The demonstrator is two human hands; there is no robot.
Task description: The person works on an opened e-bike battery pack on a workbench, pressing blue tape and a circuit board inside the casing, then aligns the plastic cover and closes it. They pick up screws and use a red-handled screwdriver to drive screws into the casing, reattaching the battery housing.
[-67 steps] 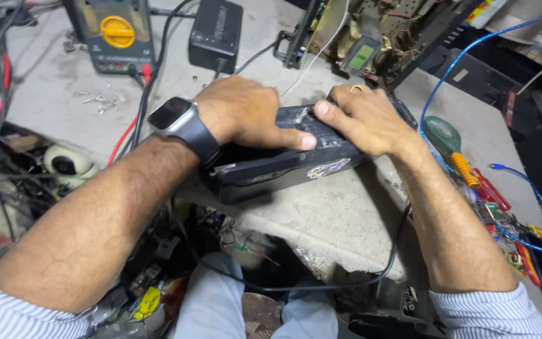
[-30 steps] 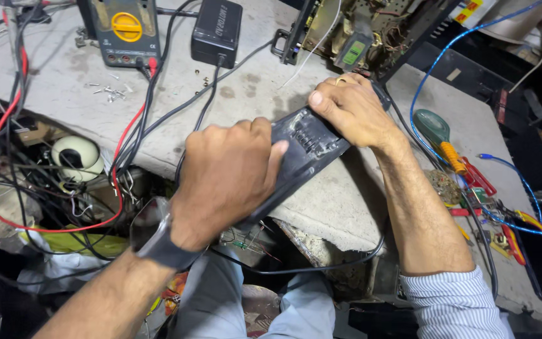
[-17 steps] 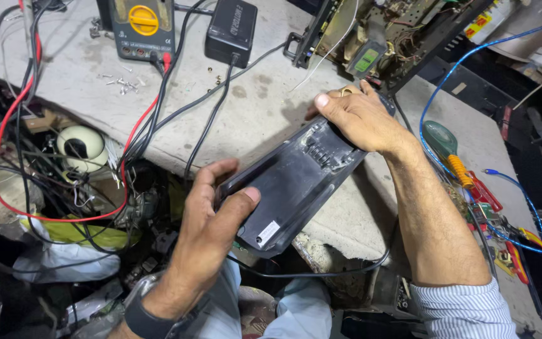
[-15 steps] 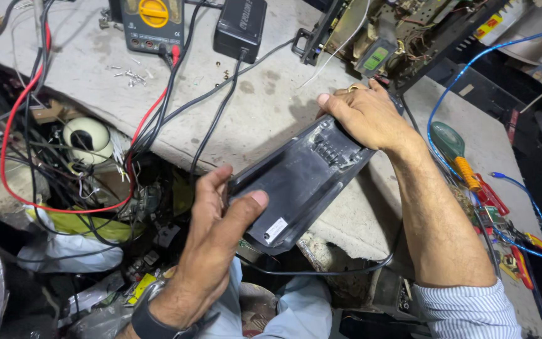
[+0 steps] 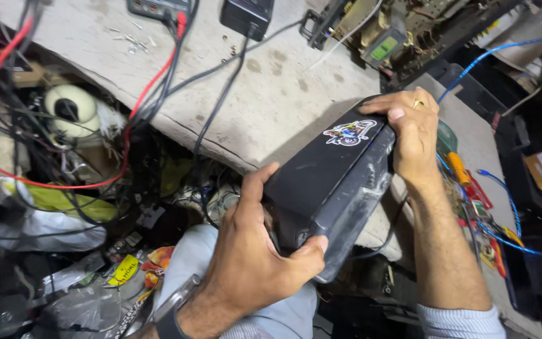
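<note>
Cluttered with cables, the grey worktop (image 5: 271,107) carries only the far end of the black box (image 5: 330,182); left hand (image 5: 252,263) and right hand (image 5: 412,129) wrap fingers around opposite ends; loosened, it would likely drop off the edge.

Stained concrete workbench (image 5: 283,94) amid tangled cables (image 5: 64,125).

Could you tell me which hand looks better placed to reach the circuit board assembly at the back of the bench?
Probably the right hand: it grips the far end of the black box, close to the circuit board assembly. The left hand holds the near end, off the bench edge.
</note>
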